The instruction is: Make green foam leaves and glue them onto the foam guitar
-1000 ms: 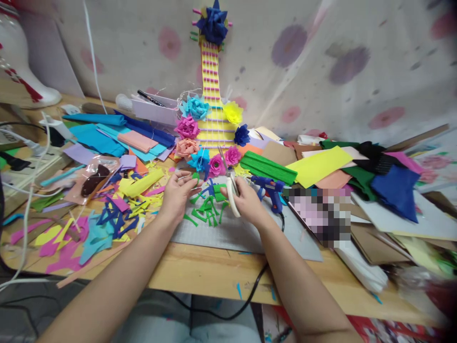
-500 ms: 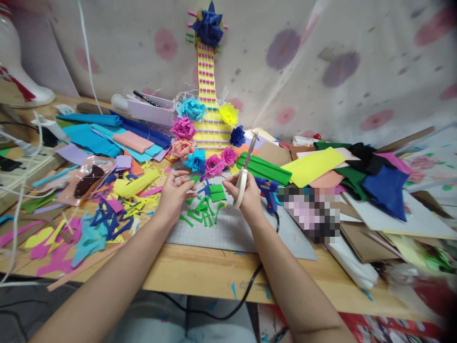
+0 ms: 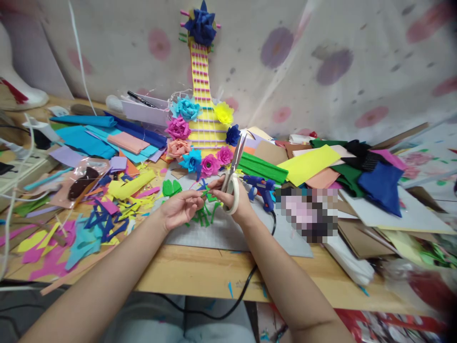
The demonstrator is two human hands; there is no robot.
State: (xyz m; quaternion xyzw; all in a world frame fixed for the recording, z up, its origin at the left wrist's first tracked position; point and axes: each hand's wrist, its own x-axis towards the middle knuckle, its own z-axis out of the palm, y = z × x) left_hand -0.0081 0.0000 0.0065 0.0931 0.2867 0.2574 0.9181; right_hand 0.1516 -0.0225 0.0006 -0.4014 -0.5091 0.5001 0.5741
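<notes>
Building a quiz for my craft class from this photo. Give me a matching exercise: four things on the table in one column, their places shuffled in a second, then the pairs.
1 scissors
2 blue glue gun
3 dark blue flower
4 yellow sheet

A atop the paper guitar
B beside the green ribbed sheet
C held in the right hand
D just right of the right hand

Pairs: 1-C, 2-D, 3-A, 4-B
</notes>
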